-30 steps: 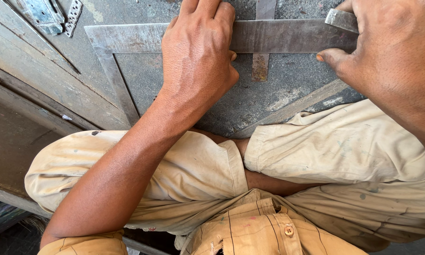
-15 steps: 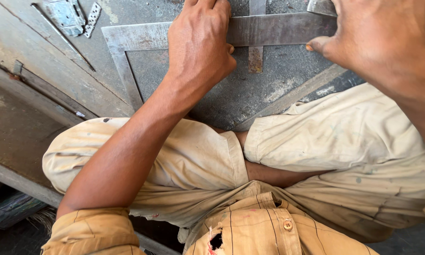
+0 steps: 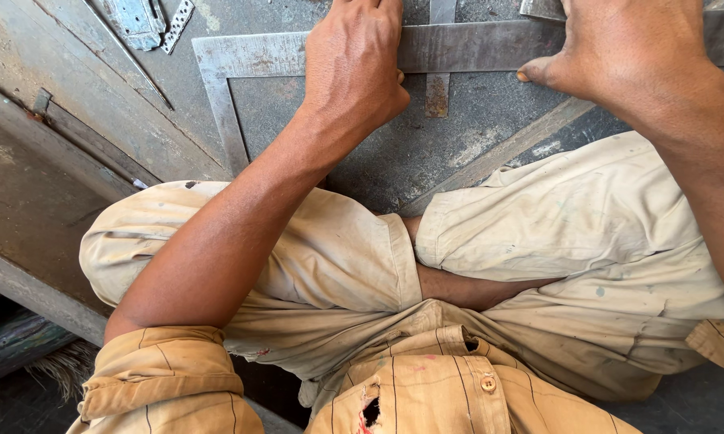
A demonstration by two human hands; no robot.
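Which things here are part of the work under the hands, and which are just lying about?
In hand:
- left hand, pressing flat on the steel square
- right hand, thumb on the same square
- metal sheet under the square

Lying about:
- small metal bracket, top left
- perforated strip beside it
- brush bristles, bottom left

A person sits with knees folded on the metal floor (image 3: 426,169). A flat steel bar (image 3: 474,47) lies across the floor beyond the knees. The left hand (image 3: 354,64) rests flat on the bar's middle; the right hand (image 3: 619,48) presses on it further right. A short strip (image 3: 438,88) lies under the bar between the hands. A metal bracket (image 3: 141,20) lies near the floor's far left corner
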